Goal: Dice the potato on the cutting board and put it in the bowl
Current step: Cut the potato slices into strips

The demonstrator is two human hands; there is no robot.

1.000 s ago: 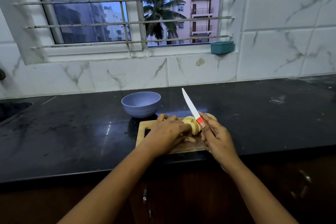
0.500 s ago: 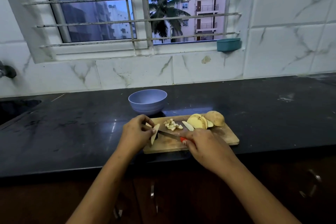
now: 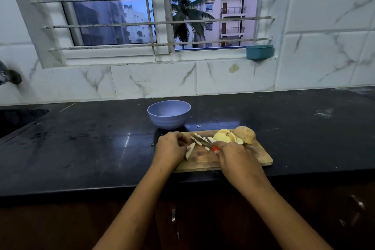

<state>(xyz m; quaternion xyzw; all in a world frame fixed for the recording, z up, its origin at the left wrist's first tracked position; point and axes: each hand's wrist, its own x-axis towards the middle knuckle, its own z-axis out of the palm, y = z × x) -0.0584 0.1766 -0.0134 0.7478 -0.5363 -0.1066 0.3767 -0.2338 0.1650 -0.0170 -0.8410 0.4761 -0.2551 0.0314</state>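
Potato [image 3: 235, 136] sat part-sliced at the far edge of the board [image 3: 261, 157], apart from the cutting. The left hand [image 3: 172, 148] pinched 1 slice [image 3: 190, 150] to steady it. The right hand [image 3: 233, 155] clenched the knife [image 3: 203, 141], blade among the dice [image 3: 197, 137]. The bowl [image 3: 169, 114] stood just behind, likely for short transfers.

A black stone table [image 3: 81, 148] runs the width of the view, smudged and scratched, with pale streaks at its far right. At its left end lies a dark sink [image 3: 18, 119], with a tap [image 3: 9, 75] on the wall above it. Behind stands a white marble-veined tiled wall [image 3: 324, 57], 1 tile bearing a brownish stain [image 3: 233, 68]. A barred window [image 3: 113, 6] shows a palm tree [image 3: 184, 10] and a pink building [image 3: 229, 6]. A teal container [image 3: 259, 51] sits on the sill's right end. Below the table are dark brown cabinet fronts [image 3: 203, 219] with a metal handle [image 3: 173, 214].
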